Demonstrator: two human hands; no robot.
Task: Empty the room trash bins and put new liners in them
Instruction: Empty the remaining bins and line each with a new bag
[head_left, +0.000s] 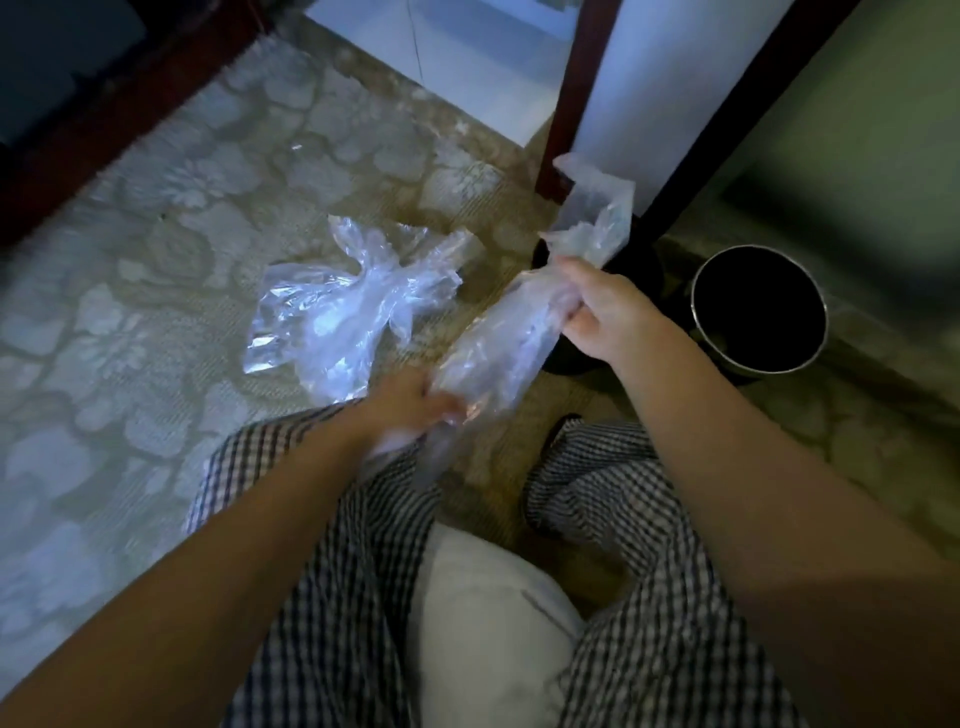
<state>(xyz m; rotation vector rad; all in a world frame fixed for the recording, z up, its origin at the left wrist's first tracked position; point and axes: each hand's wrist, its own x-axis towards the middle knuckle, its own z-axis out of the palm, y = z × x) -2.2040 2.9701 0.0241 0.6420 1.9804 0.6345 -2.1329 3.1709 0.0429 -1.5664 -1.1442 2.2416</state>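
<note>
Your view is dim and bluish; the brightest light comes from the top, by the pale wall (608, 93); glare glints on the crumpled plastic bag (332, 317); your left hand (415, 400) smears with motion blur; corners darken and bend.

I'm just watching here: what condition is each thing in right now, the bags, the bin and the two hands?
Held plastic bag: bunched lengthwise, stretched between both hands.
Left hand: closed on the bag's lower end.
Right hand: closed on its upper end.
Second plastic bag: crumpled, lying loose on the carpet.
Trash bin: upright, no liner visible.
</note>
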